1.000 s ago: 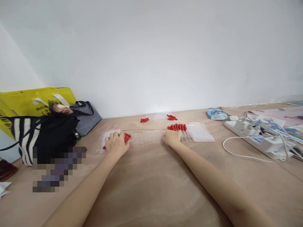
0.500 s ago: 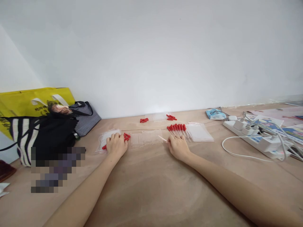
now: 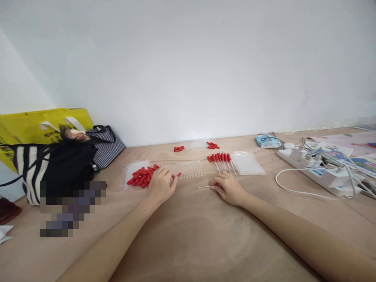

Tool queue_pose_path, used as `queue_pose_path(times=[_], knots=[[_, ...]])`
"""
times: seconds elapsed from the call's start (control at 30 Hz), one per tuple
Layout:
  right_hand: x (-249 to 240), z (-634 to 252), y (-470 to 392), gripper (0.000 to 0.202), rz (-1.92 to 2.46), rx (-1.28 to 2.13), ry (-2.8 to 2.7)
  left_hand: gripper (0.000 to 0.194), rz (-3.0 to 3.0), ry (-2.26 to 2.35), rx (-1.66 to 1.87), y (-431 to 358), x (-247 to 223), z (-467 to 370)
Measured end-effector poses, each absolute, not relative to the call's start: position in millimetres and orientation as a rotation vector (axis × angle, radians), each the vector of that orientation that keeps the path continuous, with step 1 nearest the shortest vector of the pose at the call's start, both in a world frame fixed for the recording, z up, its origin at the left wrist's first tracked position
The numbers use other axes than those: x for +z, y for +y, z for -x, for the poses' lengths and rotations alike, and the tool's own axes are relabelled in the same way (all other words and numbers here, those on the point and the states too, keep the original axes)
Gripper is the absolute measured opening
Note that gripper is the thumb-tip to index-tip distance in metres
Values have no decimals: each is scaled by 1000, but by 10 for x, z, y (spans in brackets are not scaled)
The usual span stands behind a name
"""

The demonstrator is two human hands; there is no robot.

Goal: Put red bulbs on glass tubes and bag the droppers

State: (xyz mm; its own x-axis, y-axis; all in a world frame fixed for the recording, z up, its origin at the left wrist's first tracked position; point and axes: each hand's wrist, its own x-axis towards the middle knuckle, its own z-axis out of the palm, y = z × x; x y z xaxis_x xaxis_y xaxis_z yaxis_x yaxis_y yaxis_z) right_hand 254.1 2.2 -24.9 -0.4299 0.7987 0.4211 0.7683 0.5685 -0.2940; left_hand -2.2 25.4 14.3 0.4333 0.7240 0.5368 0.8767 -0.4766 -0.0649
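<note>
Fingertips of the left hand (image 3: 161,187) pinch one red cap (image 3: 178,174) while the right hand (image 3: 228,188) pinches a clear tube (image 3: 205,187) at its 9 o'clock; aligning both axes first likely seats the cap cleanly.

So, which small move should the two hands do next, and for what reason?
Probably bring the hands together and push the red cap onto the clear tube. The left hand pinches the cap; the right hand holds the tube by one end, its free end pointing toward the cap, with a gap between.
</note>
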Motion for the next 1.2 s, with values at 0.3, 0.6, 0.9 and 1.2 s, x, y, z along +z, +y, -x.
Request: queue_pose_path(times=[0.3,0.6,0.9,1.2], knots=[[-241,-2513,55,20,1312,262,-2187,19,2932,-1261,-817,29,-18,-215],[-264,-2409,44,11,1351,273,-2141,12,2942,-1355,-922,42,-41,-245],[-257,-2337,-22,9,1146,433,-2004,20,2994,-1330,-1002,74,-85,-253],[-239,-2309,-57,16,1158,347,-2103,20,3061,-1435,-1086,22,-67,-315]])
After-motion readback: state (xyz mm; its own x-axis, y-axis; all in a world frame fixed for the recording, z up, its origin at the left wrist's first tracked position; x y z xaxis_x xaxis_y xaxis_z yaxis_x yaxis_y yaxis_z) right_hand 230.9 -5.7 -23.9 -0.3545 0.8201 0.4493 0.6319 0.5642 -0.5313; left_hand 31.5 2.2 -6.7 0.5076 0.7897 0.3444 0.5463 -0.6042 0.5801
